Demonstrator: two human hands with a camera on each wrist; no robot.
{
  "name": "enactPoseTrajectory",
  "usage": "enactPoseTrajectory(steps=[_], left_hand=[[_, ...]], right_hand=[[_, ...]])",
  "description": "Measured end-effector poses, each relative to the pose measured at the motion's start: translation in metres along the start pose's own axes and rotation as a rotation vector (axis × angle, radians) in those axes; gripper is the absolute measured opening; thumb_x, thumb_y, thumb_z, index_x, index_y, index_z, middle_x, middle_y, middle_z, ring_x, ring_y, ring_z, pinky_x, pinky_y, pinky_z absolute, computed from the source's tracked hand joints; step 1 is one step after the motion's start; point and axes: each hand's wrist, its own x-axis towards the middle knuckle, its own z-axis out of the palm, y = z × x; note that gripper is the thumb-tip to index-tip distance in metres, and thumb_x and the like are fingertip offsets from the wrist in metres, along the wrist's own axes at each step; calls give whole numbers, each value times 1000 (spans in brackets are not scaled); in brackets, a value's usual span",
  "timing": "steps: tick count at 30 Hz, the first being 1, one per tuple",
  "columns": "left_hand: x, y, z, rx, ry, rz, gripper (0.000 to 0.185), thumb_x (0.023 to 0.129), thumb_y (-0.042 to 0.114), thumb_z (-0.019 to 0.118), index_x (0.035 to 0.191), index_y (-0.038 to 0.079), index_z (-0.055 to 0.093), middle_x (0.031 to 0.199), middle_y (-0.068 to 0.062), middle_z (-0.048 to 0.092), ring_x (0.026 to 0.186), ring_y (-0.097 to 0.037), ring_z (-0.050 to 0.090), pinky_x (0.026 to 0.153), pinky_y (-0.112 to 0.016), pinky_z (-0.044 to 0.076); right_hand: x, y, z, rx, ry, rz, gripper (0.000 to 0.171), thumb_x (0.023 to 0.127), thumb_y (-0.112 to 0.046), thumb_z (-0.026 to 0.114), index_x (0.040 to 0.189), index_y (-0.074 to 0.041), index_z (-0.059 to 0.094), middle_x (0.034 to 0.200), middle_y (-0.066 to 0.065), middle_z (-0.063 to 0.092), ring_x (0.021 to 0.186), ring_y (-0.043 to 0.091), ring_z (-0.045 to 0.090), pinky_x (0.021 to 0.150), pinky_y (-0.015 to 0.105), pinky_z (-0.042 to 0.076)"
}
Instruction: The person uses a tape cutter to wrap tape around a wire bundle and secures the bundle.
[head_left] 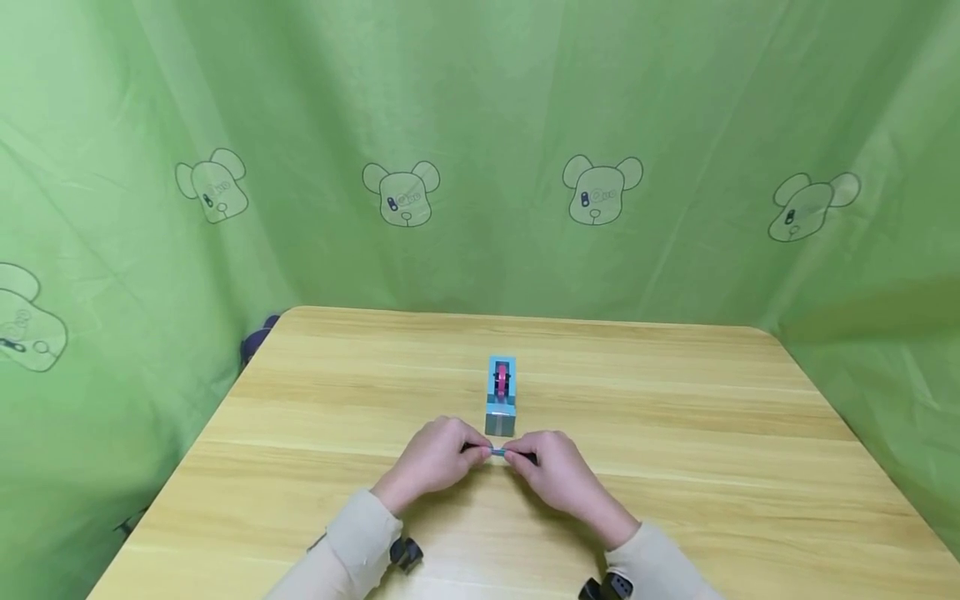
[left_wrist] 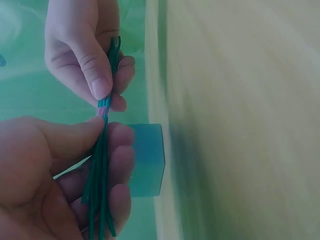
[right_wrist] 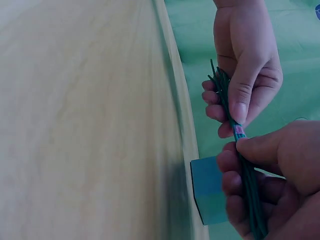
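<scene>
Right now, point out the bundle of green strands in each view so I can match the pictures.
Head: bundle of green strands low centre, between both hands, just before the blue box.
Left wrist: lower left, running top to bottom.
Right wrist: right side.
Shared landmark: the blue box.

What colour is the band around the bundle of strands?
Pink band, clearest in the left wrist view.
</scene>
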Motion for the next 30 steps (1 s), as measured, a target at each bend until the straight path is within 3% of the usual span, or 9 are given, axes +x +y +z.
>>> enactPoseTrajectory(steps=[5,11,16,22,26,30], left_hand=[[2,1,-3,1,-40,-4,17,98,20,63,91,13,77,72,7,65,56,-5,47,57,-24,43],[2,3,-5,-50,-105,-33,26,102,21,55,84,13,72,66,4,65,51,-7,44,53,-24,38],[4,1,-2,-33,-79,-17,28,102,23,56,80,13,71,63,3,63,52,-6,45,56,-24,40],[5,-1,-1,12,-31,6,28,99,24,61,74,15,70,62,4,63,54,-5,47,62,-26,43],[6,-2,0,8,-17,22,24,98,24,64,78,15,73,63,8,63,58,-3,51,66,-25,46],[6,-3,1,-3,-9,27,18,96,22,66,85,14,77,66,13,64,62,-1,55,71,-25,49]], right_hand=[[-1,0,1,-10,54,-20,12,89,-6,72,98,-10,79,83,-5,70,67,5,56,61,25,49],[-2,1,2,-23,92,-31,12,87,-6,75,98,-10,79,78,-8,67,62,4,52,56,24,47],[-2,1,3,-25,104,-27,12,87,-8,75,98,-11,79,79,-8,68,63,3,54,58,24,48],[-1,2,3,-25,75,-13,11,91,-11,71,99,-12,78,90,-3,72,81,6,65,71,27,53],[-1,1,1,-3,47,20,13,95,-10,66,100,-13,77,97,-2,73,89,10,67,78,31,54],[1,-1,-2,-3,16,46,14,97,-11,63,99,-12,77,98,0,73,86,10,65,76,33,53]])
